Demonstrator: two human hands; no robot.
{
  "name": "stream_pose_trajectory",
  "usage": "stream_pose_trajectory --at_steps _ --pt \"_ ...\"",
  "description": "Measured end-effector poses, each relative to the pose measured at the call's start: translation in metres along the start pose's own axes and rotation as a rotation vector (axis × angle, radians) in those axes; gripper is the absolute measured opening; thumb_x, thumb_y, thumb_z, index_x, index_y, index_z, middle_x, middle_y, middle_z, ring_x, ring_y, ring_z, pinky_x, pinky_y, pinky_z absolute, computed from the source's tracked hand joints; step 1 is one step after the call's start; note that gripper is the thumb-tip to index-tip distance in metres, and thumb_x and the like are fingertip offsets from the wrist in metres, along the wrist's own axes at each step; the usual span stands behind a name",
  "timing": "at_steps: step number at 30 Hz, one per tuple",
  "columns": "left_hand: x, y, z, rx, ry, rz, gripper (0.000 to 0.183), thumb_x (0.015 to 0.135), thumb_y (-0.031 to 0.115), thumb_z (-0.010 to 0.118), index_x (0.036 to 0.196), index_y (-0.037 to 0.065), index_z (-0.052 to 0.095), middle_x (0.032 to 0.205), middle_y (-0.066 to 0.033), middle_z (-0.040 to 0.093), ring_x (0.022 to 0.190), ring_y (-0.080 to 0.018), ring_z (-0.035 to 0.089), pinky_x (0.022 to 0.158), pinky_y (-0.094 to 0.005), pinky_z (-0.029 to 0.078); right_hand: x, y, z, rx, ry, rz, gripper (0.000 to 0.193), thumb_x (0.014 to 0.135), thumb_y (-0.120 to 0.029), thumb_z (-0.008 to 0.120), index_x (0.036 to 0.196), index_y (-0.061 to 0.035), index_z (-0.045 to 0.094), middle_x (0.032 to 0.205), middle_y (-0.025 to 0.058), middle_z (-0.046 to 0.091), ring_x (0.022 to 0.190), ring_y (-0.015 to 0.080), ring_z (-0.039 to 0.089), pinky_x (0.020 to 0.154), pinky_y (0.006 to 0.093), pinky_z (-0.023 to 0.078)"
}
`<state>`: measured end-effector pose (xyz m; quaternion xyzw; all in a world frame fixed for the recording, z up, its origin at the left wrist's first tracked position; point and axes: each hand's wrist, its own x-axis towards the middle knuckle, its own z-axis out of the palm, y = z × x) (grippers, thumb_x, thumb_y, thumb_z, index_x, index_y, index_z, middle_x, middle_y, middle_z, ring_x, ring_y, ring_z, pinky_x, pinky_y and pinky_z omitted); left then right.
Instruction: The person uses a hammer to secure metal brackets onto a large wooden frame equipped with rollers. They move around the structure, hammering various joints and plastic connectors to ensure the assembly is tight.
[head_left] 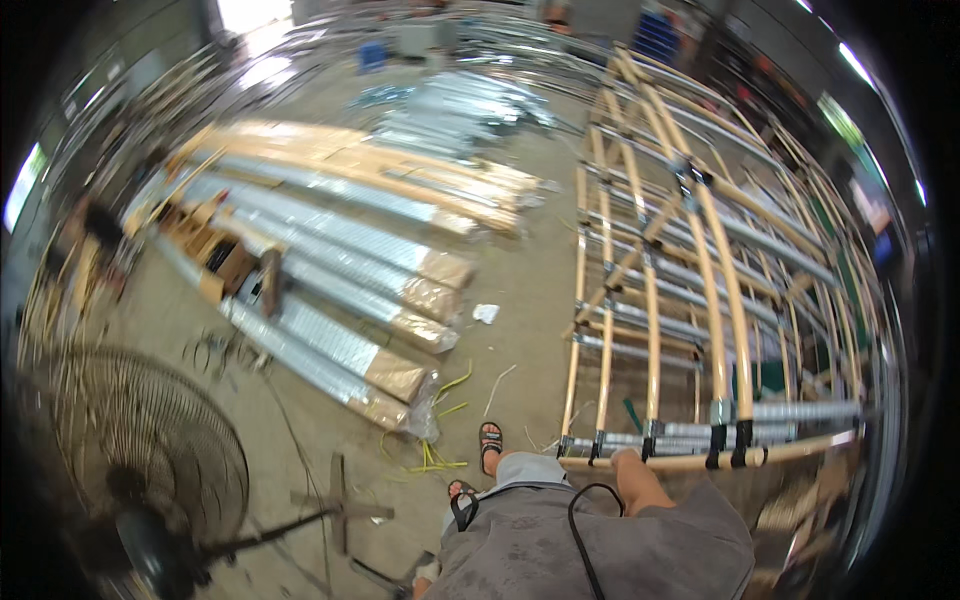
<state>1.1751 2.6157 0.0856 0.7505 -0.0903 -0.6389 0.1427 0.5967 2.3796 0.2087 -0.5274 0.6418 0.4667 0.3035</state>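
My right arm reaches forward to a tube rack of cream-coated pipes, metal rollers and black joints. At the arm's end my right hand is at the rack's near bottom rail; its fingers are too small and blurred to make out. Low in the picture, beside my grey shirt, a small part of my left hand shows next to a dark bar. Whether it holds that bar, I cannot tell. My sandalled feet stand on the concrete floor just left of the rack.
Long plastic-wrapped bundles of metal roller tracks lie on the floor ahead and left, with an open cardboard box on them. A large black floor fan stands at the lower left, its cross-shaped base near my feet. Yellow straps litter the floor.
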Motion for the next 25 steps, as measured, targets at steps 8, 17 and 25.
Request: stream_pose_trajectory --at_steps 8,17,25 --pt "0.059 0.162 -0.055 -0.206 -0.075 0.068 0.012 0.088 0.019 0.06 0.088 0.008 0.063 0.076 -0.009 0.064 0.061 -0.023 0.062 0.052 -0.0387 0.05 0.01 -0.013 -0.014 0.399 -0.105 0.186 0.039 0.079 -0.036 0.071 0.114 -0.0173 0.073 0.115 0.0084 0.07 0.105 0.0257 0.068 0.084 0.0444 0.054" --pt "0.069 0.379 -0.028 -0.339 0.133 0.306 0.006 0.093 0.017 0.062 0.096 0.013 0.059 0.077 -0.0053 0.062 0.06 -0.0229 0.061 0.053 -0.0403 0.052 0.076 -0.013 -0.027 0.53 -0.166 0.087 0.039 0.082 -0.039 0.064 0.114 -0.0202 0.073 0.116 0.01 0.07 0.108 0.0261 0.067 0.086 0.0413 0.052" --pt "0.089 0.404 0.062 0.778 0.044 0.229 0.062 0.087 0.038 0.07 0.142 0.015 0.051 0.113 -0.0161 0.07 0.103 -0.0359 0.067 0.091 -0.0539 0.051 0.044 -0.03 -0.106 1.262 0.206 0.135 0.051 0.088 -0.042 0.054 0.128 -0.0119 0.064 0.128 0.0206 0.062 0.123 0.0311 0.058 0.105 0.0426 0.044"
